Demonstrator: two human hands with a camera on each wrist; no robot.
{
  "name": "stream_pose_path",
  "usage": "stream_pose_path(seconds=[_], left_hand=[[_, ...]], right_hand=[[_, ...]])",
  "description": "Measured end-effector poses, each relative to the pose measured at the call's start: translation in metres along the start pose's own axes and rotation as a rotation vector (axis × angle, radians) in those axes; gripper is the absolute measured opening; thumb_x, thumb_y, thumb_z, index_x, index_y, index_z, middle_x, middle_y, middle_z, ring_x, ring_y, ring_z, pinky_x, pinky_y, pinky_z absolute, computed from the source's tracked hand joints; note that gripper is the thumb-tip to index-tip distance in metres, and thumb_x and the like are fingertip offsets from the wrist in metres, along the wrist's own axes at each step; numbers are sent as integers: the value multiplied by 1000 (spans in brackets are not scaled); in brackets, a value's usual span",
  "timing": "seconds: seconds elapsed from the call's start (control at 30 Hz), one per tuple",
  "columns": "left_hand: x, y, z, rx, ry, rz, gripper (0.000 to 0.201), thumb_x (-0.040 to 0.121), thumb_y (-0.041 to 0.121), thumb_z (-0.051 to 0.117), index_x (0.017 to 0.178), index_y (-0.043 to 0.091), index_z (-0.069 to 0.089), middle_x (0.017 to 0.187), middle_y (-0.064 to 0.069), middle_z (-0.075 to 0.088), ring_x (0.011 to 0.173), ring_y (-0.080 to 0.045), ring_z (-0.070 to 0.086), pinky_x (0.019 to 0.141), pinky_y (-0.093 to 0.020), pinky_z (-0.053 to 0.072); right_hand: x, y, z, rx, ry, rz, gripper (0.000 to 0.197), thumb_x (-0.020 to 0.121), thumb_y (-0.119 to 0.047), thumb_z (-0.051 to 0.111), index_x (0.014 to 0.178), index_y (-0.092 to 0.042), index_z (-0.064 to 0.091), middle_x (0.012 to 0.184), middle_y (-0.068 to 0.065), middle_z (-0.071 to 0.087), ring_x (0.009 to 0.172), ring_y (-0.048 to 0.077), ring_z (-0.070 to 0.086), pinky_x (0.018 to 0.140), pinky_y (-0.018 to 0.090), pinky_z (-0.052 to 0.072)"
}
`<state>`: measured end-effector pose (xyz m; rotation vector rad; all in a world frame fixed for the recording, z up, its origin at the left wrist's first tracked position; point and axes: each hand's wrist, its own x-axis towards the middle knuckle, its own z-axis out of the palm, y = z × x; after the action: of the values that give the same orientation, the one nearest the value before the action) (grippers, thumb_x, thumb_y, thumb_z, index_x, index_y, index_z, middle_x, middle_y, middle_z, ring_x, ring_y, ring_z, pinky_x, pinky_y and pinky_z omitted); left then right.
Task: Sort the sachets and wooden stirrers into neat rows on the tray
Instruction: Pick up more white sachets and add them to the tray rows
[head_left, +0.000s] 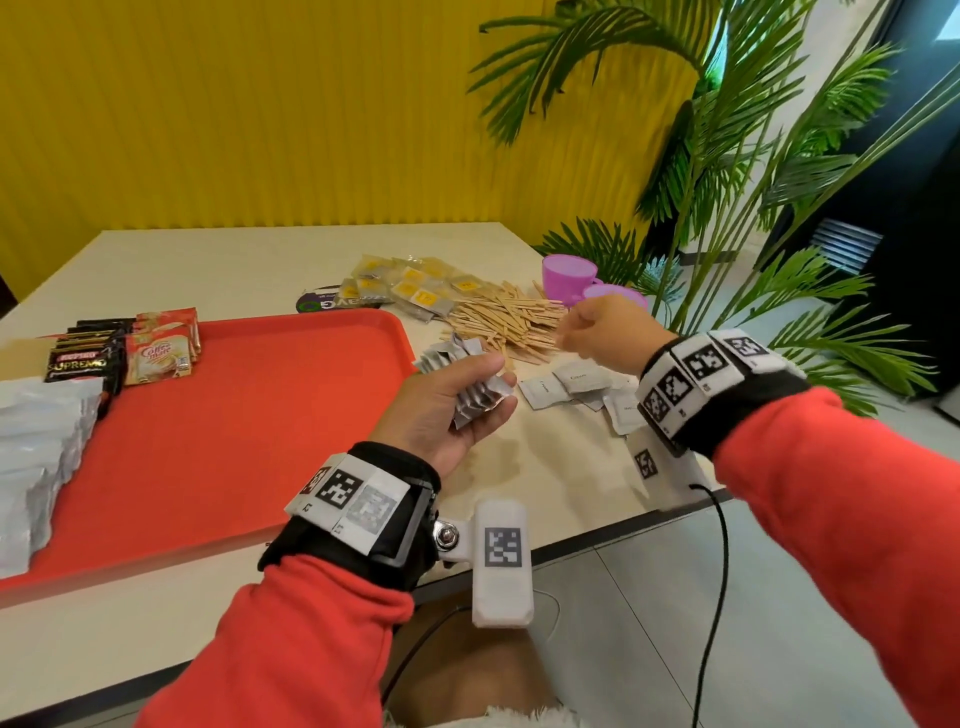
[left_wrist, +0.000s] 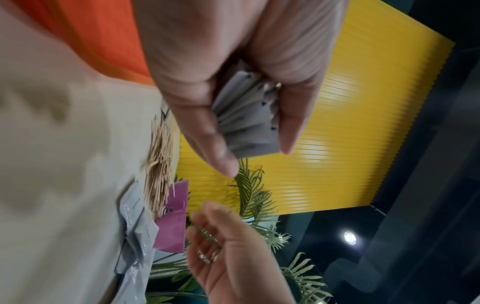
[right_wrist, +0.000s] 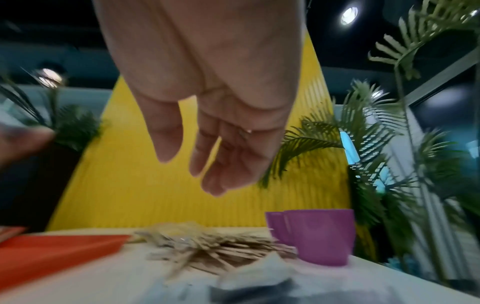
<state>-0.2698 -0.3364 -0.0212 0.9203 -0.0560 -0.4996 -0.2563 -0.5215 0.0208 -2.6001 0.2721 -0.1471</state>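
My left hand (head_left: 457, 400) holds a fanned stack of grey sachets (head_left: 470, 384) (left_wrist: 249, 127) between thumb and fingers, just right of the orange tray (head_left: 249, 415). My right hand (head_left: 597, 332) (right_wrist: 207, 148) hovers empty with loosely curled fingers above the table, over loose grey sachets (head_left: 582, 387) and beside the pile of wooden stirrers (head_left: 509, 319) (right_wrist: 221, 248). Rows of sachets stand at the tray's left end: white ones (head_left: 41, 447), dark Supremo ones (head_left: 85, 358) and Coffee-mate ones (head_left: 161, 351).
Yellow-labelled sachets (head_left: 415, 286) lie behind the stirrers. Two purple cups (head_left: 569, 275) (right_wrist: 322, 236) stand at the table's right edge by a palm plant (head_left: 727, 156). A yellow wall (head_left: 260, 114) is behind the table. The near table edge (head_left: 597, 540) runs under my wrists.
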Motion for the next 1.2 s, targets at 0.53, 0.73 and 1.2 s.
stream_pose_path(seconds=[0.53,0.73,1.2], left_hand=[[1,8,-2,3,3,21,28,82,2,62,58,12,71,59,-1,66,81,-17,62,62,-22,56],[1,7,-1,-41,47,11,17,83,3,62,96,15,61,61,2,67,81,-19,66,57,-22,56],[-7,8,4,27,-9,9,6,82,9,63,77,8,64,72,-6,59,55,-11,59,54,-20,55]], right_hand=[[39,10,20,-887,-342,222,27,83,-35,64,106,-25,54,100,0,54,110,31,55,92,47,48],[37,15,10,-585,-342,245,27,87,-43,58,75,-21,48,90,0,49,86,17,45,84,30,43],[-30,-31,9,645,-463,67,28,93,-9,52,66,-14,53,54,-3,52,44,4,47,44,15,36]])
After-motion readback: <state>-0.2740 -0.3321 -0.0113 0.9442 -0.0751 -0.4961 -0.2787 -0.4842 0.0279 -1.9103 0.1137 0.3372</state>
